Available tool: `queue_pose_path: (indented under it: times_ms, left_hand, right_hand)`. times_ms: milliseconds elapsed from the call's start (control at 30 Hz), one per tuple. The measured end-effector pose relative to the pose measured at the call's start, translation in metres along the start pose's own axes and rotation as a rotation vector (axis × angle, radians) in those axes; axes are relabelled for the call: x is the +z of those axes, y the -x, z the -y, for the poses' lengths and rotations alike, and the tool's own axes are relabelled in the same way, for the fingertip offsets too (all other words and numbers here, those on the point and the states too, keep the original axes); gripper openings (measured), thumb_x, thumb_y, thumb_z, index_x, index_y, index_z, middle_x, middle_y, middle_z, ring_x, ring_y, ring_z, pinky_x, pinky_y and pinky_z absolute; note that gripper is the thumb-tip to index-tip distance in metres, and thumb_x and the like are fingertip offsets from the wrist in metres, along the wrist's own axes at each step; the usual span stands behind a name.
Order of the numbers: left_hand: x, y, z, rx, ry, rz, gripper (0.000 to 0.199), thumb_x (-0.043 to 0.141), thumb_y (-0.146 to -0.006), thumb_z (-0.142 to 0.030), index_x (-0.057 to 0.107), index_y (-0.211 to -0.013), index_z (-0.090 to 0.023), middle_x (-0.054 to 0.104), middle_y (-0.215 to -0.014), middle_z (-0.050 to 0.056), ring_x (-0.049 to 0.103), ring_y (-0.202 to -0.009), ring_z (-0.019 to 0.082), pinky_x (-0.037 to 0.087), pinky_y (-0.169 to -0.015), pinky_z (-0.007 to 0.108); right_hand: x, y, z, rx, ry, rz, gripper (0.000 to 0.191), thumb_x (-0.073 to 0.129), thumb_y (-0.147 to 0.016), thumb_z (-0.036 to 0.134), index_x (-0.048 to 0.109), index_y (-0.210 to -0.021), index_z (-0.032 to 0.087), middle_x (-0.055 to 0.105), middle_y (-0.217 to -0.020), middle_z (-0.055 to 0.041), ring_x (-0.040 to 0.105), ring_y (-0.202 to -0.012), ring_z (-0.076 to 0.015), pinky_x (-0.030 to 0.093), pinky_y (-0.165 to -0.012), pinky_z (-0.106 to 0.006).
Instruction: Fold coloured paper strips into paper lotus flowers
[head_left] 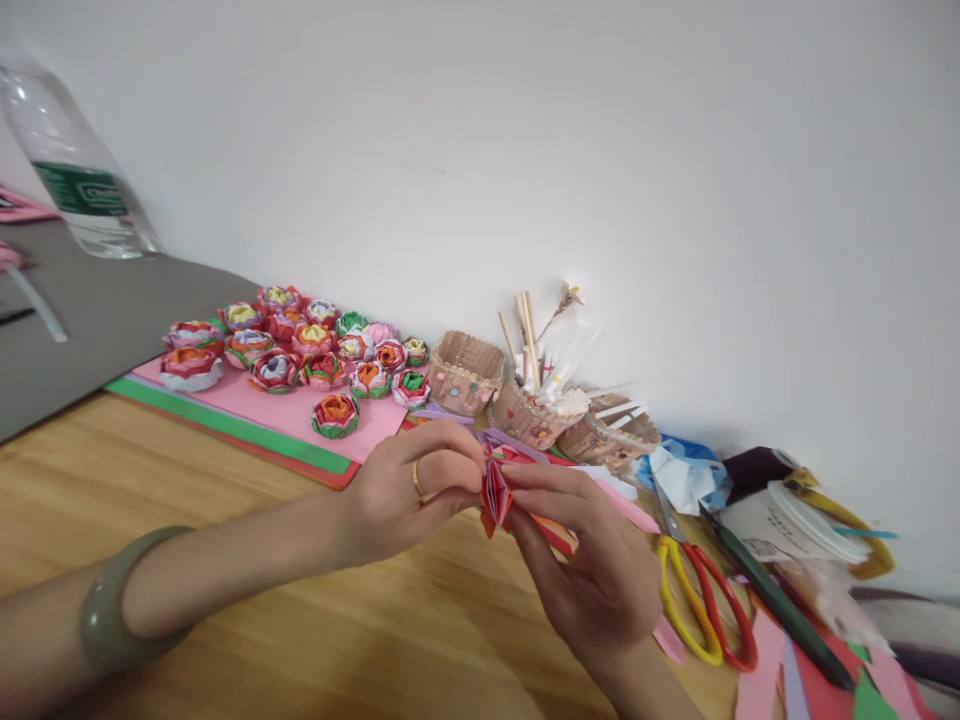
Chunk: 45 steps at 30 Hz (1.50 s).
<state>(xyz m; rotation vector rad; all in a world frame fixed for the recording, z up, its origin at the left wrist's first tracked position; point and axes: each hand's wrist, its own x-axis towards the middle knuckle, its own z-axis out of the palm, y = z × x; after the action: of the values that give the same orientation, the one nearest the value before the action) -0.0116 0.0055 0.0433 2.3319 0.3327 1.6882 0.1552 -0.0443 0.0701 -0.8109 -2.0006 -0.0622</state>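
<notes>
A small folded paper piece (496,492) in red, pink and orange is pinched between my two hands, above the wooden table. My left hand (420,490), with a ring on one finger and a bangle on the wrist, grips its left side. On the right side, the fingers of my right hand (592,550) are closed on it. The lower tip of the piece points down between the hands. My fingertips cover part of its edges. Behind the hands, several finished paper flowers (335,415) in mixed colours stand on stacked paper sheets (300,452).
Along the wall stand small decorated baskets (465,372), some holding sticks. To the right lie red-and-yellow scissors (686,590), a dark green utility knife (780,600), coloured paper strips (761,660) and a white cup (787,525). A plastic bottle (82,190) stands at the far left.
</notes>
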Motion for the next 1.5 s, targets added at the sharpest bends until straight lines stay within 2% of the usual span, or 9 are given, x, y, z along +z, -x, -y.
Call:
queue_pose_path:
  times_ms: [267, 433, 700, 833, 967, 1100, 1300, 1367, 1500]
  left_hand:
    - [-0.002, -0.006, -0.004, 0.052, 0.051, 0.04, 0.014, 0.045, -0.085, -0.007, 0.051, -0.082, -0.019, 0.061, -0.077, 0.001, 0.06, -0.067, 0.009, 0.051, -0.062, 0.02]
    - [-0.003, -0.005, -0.003, -0.128, 0.162, 0.088, 0.009, 0.058, -0.079, -0.012, 0.054, -0.073, -0.017, 0.059, -0.078, 0.002, 0.058, -0.069, 0.01, 0.049, -0.063, 0.021]
    - [-0.004, -0.011, 0.001, -0.785, 0.49, 0.196, 0.008, 0.071, -0.065, -0.013, 0.063, -0.064, -0.015, 0.059, -0.069, 0.0, 0.057, -0.07, 0.012, 0.048, -0.066, 0.024]
    - [-0.004, -0.015, -0.001, -1.006, 0.633, 0.189, 0.005, 0.067, -0.064, -0.013, 0.062, -0.065, -0.014, 0.062, -0.066, -0.001, 0.059, -0.062, 0.011, 0.05, -0.059, 0.023]
    - [-0.003, -0.015, -0.001, -1.038, 0.689, 0.162, 0.009, 0.067, -0.064, -0.012, 0.06, -0.07, -0.014, 0.061, -0.063, -0.002, 0.059, -0.059, 0.01, 0.05, -0.055, 0.021]
    - [-0.002, -0.012, -0.002, -0.976, 0.666, 0.196, 0.005, 0.063, -0.068, -0.013, 0.058, -0.07, -0.014, 0.06, -0.062, -0.001, 0.058, -0.055, 0.009, 0.05, -0.053, 0.02]
    - [-0.002, -0.009, -0.004, -0.662, 0.271, 0.196, 0.01, 0.053, -0.07, -0.007, 0.059, -0.069, -0.014, 0.06, -0.068, 0.0, 0.057, -0.062, 0.01, 0.048, -0.055, 0.019]
    - [-0.003, -0.01, -0.003, -0.653, 0.24, 0.216, 0.009, 0.054, -0.072, -0.009, 0.061, -0.072, -0.015, 0.062, -0.07, 0.001, 0.058, -0.064, 0.011, 0.049, -0.057, 0.021]
    - [-0.004, -0.014, 0.001, -0.914, 0.413, 0.264, 0.002, 0.061, -0.069, -0.012, 0.061, -0.07, -0.014, 0.065, -0.071, 0.001, 0.062, -0.067, 0.012, 0.052, -0.062, 0.023]
  right_hand:
    - [-0.005, -0.002, -0.003, -0.094, 0.015, 0.035, 0.02, 0.059, -0.073, -0.001, 0.057, -0.079, 0.018, 0.064, -0.077, -0.0045, 0.059, -0.073, -0.014, 0.05, -0.063, -0.026]
    - [-0.006, -0.005, -0.003, -0.087, -0.037, 0.134, 0.023, 0.054, -0.074, -0.003, 0.053, -0.081, 0.019, 0.062, -0.077, -0.0039, 0.058, -0.073, -0.0136, 0.049, -0.065, -0.026]
    - [0.002, 0.001, -0.011, 0.58, -0.384, 0.211, 0.01, 0.056, -0.083, 0.02, 0.05, -0.075, 0.02, 0.056, -0.072, 0.001, 0.054, -0.064, -0.0107, 0.045, -0.057, -0.021]
    - [0.003, -0.001, -0.012, 0.738, -0.496, 0.243, 0.011, 0.059, -0.08, 0.026, 0.054, -0.075, 0.017, 0.057, -0.067, 0.0008, 0.054, -0.059, -0.0104, 0.043, -0.052, -0.021]
    - [0.003, -0.002, -0.01, 0.669, -0.402, 0.225, 0.008, 0.058, -0.078, 0.02, 0.056, -0.071, 0.016, 0.059, -0.064, 0.0007, 0.054, -0.057, -0.0107, 0.045, -0.054, -0.022]
    - [0.004, -0.001, -0.008, 0.427, -0.194, 0.194, 0.007, 0.056, -0.078, 0.012, 0.056, -0.073, 0.017, 0.059, -0.066, 0.0006, 0.055, -0.059, -0.0105, 0.045, -0.054, -0.021]
    - [0.006, 0.005, -0.007, 0.048, 0.199, 0.126, 0.012, 0.057, -0.077, 0.006, 0.059, -0.077, 0.017, 0.065, -0.069, -0.0042, 0.058, -0.064, -0.0148, 0.045, -0.056, -0.025]
    - [0.006, 0.006, -0.008, 0.044, 0.202, 0.099, 0.012, 0.057, -0.077, 0.005, 0.06, -0.077, 0.017, 0.065, -0.068, -0.004, 0.058, -0.062, -0.0146, 0.045, -0.055, -0.025]
    - [0.005, 0.002, -0.012, 0.274, 0.009, 0.123, 0.011, 0.058, -0.077, 0.008, 0.061, -0.076, 0.018, 0.065, -0.067, -0.0012, 0.059, -0.061, -0.0122, 0.046, -0.057, -0.023]
